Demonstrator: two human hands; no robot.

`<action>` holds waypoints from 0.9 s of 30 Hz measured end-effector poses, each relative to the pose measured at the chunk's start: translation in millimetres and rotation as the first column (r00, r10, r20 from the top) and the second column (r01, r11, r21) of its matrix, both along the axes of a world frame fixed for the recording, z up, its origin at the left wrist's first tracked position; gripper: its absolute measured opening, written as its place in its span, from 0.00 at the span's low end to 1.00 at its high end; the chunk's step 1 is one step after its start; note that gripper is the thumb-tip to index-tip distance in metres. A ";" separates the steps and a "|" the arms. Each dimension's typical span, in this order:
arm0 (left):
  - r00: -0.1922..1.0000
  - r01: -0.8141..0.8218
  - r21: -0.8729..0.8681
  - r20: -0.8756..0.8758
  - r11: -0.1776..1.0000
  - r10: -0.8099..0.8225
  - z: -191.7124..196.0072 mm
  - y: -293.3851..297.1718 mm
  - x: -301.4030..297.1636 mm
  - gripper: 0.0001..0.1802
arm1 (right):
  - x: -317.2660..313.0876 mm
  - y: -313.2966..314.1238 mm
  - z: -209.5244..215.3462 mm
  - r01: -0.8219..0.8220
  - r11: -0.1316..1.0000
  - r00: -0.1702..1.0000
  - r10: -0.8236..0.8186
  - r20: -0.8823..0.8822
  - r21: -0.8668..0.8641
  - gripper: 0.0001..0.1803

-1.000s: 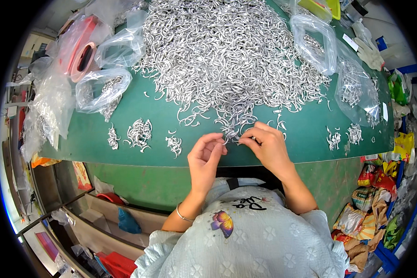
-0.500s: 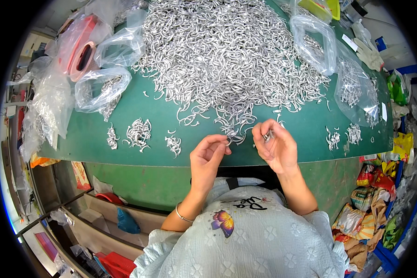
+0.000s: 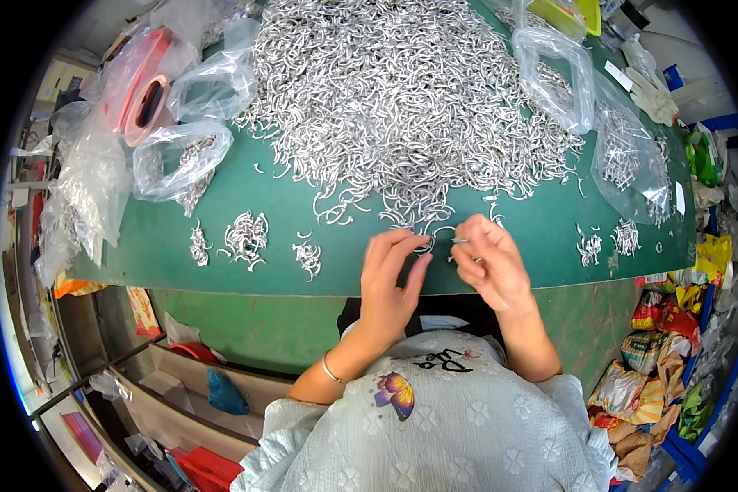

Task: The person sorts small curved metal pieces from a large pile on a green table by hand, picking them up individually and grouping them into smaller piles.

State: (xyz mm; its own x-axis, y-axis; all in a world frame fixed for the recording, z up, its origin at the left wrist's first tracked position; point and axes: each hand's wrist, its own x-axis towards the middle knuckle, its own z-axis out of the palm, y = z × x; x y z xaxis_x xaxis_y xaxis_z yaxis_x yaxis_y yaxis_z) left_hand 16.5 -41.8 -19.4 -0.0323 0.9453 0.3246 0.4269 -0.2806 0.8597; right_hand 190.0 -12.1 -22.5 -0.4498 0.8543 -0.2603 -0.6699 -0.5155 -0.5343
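Observation:
A large heap of small curved silver metal pieces (image 3: 402,98) covers the middle of the green table (image 3: 287,205). My left hand (image 3: 392,275) reaches to the heap's near tip, thumb and forefinger apart around a curved piece there. Whether it touches that piece I cannot tell. Close by on the right, my right hand (image 3: 496,266) is closed, with a small curved metal piece (image 3: 460,240) sticking out from its fingertips. Its other fingers are curled in, partly hiding what lies inside the palm.
Small sorted piles (image 3: 246,238) lie left of my hands, and more piles (image 3: 626,238) lie on the right. Open clear plastic bags (image 3: 180,160) stand at left, others (image 3: 627,156) at right. Beside a red-pink container (image 3: 143,98) hangs crumpled plastic. Packages crowd the right floor.
My left hand has moved right and slightly forward to the heap's tip, its thumb and fingers opening. My right hand has turned slightly, and a metal piece now shows at its fingertips.

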 end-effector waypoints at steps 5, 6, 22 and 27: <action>0.931 0.015 -0.043 -0.363 0.999 -0.030 -4.6 6.5 -3.5 0.16 | 9.4 6.3 14.4 0.180 0.982 0.983 -0.181 -0.027 -0.052 0.14; 0.928 0.014 -0.049 -0.372 0.999 -0.031 -6.1 7.2 -1.8 0.15 | 13.4 7.0 10.2 0.173 0.985 0.981 -0.174 -0.084 -0.028 0.14; 1.000 -0.001 -0.134 0.017 0.991 0.003 -0.2 6.6 -7.6 0.11 | 0.3 3.3 4.4 -0.384 0.769 0.020 -0.546 0.838 0.511 0.08; 0.844 0.159 -0.368 0.533 0.916 0.067 4.4 3.6 -13.0 0.10 | 6.0 1.1 9.8 -0.242 0.886 0.383 -0.286 0.878 0.394 0.05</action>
State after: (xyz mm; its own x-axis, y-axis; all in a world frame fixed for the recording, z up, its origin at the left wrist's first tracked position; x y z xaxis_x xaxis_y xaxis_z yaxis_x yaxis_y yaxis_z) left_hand 3.5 -38.2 -15.0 -0.0429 0.9921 -0.1180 -0.1252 0.1118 0.9858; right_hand 195.9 -10.9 -12.7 -0.1470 0.9808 -0.1284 0.3444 -0.0710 -0.9361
